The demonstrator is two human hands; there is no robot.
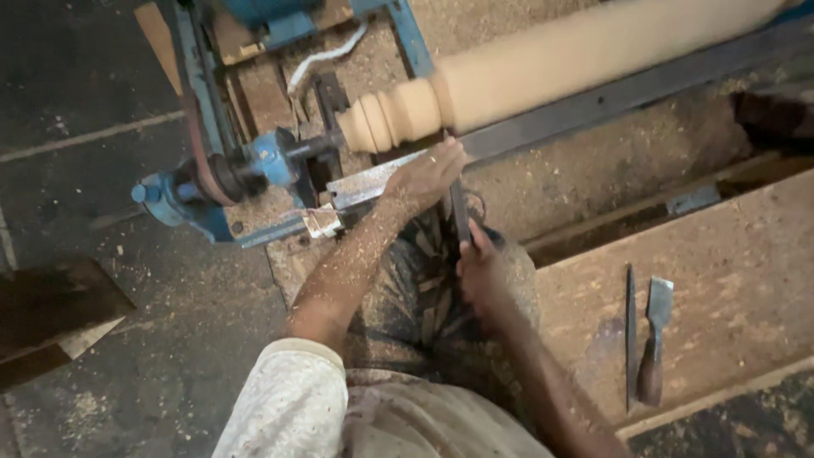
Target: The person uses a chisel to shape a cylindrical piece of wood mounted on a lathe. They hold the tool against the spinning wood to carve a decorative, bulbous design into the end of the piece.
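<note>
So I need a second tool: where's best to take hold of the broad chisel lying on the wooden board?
Probably by its dark wooden handle, coming from the near end. The broad chisel lies flat on the wooden board with its wide blade pointing away, and a thin metal tool lies close alongside its left, so the right side is freer.

Turning chisel on tool rest, blade at the pale wooden workpiece.

The chisel (459,212) is a long, narrow, dark metal tool, lying steeply along the view with its tip up at the rest and its handle end low. The left hand (428,174) presses the blade down on the metal tool rest (373,182); the right hand (482,273) grips the handle end. The workpiece (543,72) is a long, light cylinder with rounded beads cut at its left end, mounted horizontally, dusted with shavings.
</note>
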